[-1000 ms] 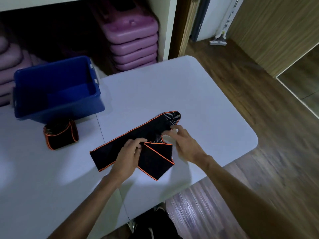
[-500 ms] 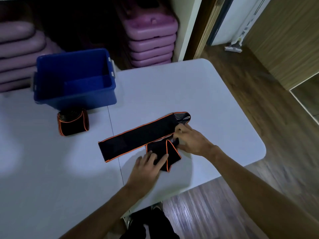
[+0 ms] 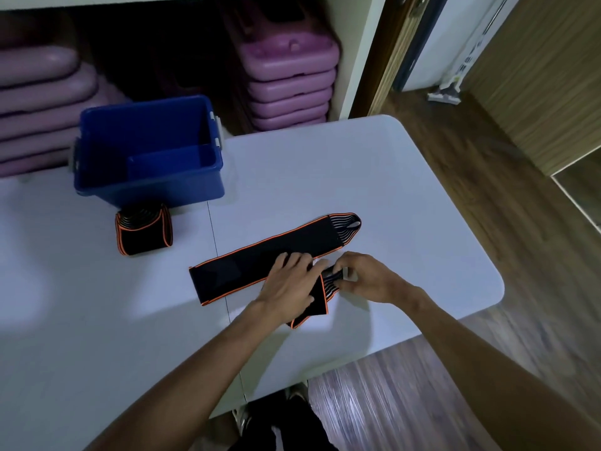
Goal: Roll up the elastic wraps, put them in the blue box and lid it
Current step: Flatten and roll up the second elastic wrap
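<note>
White table (image 3: 325, 164), left hand (image 3: 289, 284) flat on wrap (image 3: 260, 265), right hand (image 3: 367, 276) pinching its folded end

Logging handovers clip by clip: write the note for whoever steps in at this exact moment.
Left hand: flat, pressing the long black orange-edged elastic wrap onto the white table.
Right hand: fingertip grip on the wrap's striped end, beginning the roll.
Rolled black orange-trimmed wrap: finished, on the table in front of the open blue plastic box, not inside.
The box looks empty; no lid is in view.
Done: one wrap rolled.
Left: finish rolling this wrap, put both in the box, find the lid and close it.
</note>
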The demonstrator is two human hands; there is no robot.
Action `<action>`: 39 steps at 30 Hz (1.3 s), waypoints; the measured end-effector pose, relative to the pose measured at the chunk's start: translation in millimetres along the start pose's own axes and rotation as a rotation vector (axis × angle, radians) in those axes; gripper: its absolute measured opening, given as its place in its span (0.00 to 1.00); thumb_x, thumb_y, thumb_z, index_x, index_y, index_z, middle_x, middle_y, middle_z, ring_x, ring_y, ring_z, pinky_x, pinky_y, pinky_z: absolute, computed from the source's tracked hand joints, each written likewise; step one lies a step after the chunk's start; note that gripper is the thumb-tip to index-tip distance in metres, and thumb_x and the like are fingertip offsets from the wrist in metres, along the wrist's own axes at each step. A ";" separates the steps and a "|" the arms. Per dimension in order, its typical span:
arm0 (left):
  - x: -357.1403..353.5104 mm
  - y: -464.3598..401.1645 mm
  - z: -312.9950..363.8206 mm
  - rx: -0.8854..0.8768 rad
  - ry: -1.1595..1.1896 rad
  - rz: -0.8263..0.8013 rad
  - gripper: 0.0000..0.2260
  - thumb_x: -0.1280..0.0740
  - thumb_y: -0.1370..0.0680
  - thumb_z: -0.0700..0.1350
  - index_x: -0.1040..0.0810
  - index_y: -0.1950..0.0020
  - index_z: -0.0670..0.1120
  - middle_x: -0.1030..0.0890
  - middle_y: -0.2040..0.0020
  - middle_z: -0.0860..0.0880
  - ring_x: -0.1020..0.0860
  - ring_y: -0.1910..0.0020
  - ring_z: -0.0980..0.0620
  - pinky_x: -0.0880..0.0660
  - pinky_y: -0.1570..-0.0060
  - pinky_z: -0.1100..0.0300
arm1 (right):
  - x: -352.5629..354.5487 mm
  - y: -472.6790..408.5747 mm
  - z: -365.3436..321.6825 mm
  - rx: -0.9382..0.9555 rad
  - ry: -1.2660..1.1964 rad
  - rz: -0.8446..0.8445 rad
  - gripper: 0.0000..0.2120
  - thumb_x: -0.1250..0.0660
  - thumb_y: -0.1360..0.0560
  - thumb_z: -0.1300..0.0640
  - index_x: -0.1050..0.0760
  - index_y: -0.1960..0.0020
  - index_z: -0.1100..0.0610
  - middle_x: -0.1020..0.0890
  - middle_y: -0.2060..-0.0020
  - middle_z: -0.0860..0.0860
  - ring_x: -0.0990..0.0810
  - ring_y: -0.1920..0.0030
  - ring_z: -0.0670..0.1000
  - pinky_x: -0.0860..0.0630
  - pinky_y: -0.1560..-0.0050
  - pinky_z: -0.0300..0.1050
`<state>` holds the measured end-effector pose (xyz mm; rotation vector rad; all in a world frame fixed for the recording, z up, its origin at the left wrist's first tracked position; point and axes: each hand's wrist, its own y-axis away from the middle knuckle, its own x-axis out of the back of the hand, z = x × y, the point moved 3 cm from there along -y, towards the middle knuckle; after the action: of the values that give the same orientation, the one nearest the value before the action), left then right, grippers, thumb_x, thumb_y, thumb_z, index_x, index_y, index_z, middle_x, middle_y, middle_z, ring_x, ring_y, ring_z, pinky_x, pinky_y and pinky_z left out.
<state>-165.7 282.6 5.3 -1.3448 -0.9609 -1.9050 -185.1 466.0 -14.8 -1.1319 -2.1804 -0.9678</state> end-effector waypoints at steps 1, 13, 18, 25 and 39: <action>3.4 -2.6 -3.9 0.009 -0.009 0.014 0.26 0.30 0.27 0.49 0.35 0.30 0.51 0.30 0.38 0.48 0.30 0.37 0.45 0.37 0.36 0.50 | 1.7 2.1 1.3 -0.025 -0.017 -0.004 0.05 0.30 0.26 0.54 0.22 0.51 0.48 0.20 0.52 0.46 0.23 0.52 0.49 0.24 0.49 0.47; 18.5 79.0 -129.9 0.995 1.014 0.468 0.07 0.38 0.24 0.42 0.34 0.51 0.40 0.19 0.64 0.37 0.18 0.72 0.41 0.19 0.69 0.50 | 20.7 15.4 18.5 -0.317 -0.815 0.275 0.11 0.39 0.28 0.53 0.30 0.65 0.61 0.30 0.67 0.55 0.33 0.63 0.54 0.35 0.60 0.48; 18.9 93.7 -133.7 1.059 1.053 0.359 0.25 0.40 0.24 0.44 0.42 0.28 0.55 0.19 0.60 0.40 0.17 0.72 0.43 0.18 0.66 0.47 | 22.3 5.7 9.0 -0.600 -1.064 0.221 0.14 0.34 0.22 0.48 0.25 0.60 0.57 0.30 0.71 0.54 0.34 0.71 0.52 0.36 0.69 0.44; 28.5 94.9 -152.2 0.518 0.703 0.368 0.24 0.38 0.22 0.38 0.32 0.31 0.61 0.36 0.32 0.52 0.29 0.41 0.59 0.34 0.41 0.59 | 23.8 3.2 17.6 -0.558 -1.061 0.093 0.19 0.23 0.31 0.45 0.23 0.50 0.58 0.28 0.63 0.52 0.30 0.68 0.50 0.36 0.70 0.42; 16.4 126.2 -182.2 0.464 0.690 0.075 0.24 0.32 0.30 0.64 0.22 0.64 0.42 0.25 0.66 0.42 0.24 0.66 0.48 0.29 0.63 0.54 | 59.0 -28.1 1.4 -0.447 -0.209 0.547 0.16 0.39 0.21 0.46 0.19 0.56 0.55 0.19 0.66 0.50 0.22 0.65 0.53 0.32 0.68 0.43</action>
<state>-161.6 60.3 7.5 -0.3984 -0.8862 -1.7467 -240.2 484.6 14.9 -1.9826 -1.6715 -1.1395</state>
